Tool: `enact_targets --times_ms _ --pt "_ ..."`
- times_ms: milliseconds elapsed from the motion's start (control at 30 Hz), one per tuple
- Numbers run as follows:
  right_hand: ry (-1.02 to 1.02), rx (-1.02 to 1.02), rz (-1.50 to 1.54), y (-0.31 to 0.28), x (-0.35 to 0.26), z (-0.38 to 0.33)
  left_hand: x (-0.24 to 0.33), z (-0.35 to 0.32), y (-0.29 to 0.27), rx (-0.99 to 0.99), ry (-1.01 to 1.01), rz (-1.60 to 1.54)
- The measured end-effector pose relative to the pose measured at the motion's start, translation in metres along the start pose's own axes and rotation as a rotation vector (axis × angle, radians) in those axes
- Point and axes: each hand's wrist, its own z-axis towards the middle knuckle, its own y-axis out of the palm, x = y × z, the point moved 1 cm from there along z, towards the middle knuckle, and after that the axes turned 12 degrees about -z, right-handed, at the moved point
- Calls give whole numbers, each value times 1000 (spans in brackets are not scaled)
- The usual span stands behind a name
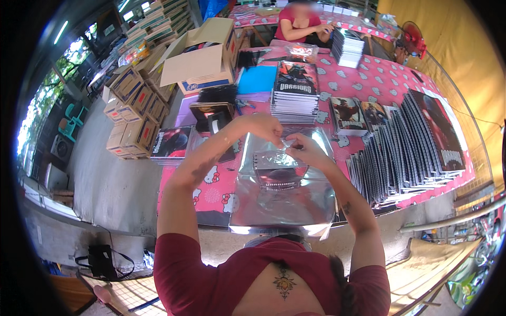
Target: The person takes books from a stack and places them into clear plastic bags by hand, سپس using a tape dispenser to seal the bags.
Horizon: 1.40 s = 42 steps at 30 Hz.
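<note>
the left hand (266, 128) and the right hand (301, 146) meet at the centre of the view, both pinching the upper edge of a clear plastic sleeve (278, 160) between thumb and fingertips. they grasp it close together, left hand at ten o'clock of the sleeve and right hand at one o'clock, likely so the thin film stays taut at its mouth. inside the sleeve, just under the fingers, sits a spiral-bound notebook with a dark cover (278, 171); it rests on a pile of shiny clear bags (284, 205) that lies flat on the near edge of the pink patterned tablecloth (211, 189), right in front of the person, where both forearms can reach without stretching.

at three o'clock a long fanned row of dark-covered notebooks (406, 152) leans overlapped like shingles, so each can be drawn off singly. at twelve o'clock stands a squared stack of notebooks (294, 97), with a blue sheet (257, 80) beside it and an open cardboard box (203, 58) at eleven o'clock. sealed cartons (132, 113) are piled on the floor at ten o'clock. across the table at twelve o'clock another person in a red top (300, 23) works beside a tall stack (347, 48).
</note>
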Motion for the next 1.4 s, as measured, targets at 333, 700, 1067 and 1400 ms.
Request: enact_targets --times_ms 333,700,1067,1400 --pt "-49 169 -177 4 -6 -8 -122 23 87 -134 -83 -553" --pt "-193 -568 52 77 -36 -96 46 -15 116 555 -114 340" --pt "149 26 1237 80 64 -97 -15 -104 211 1033 58 -809" --pt "-126 83 382 5 0 -55 33 -81 147 1129 -145 -620"
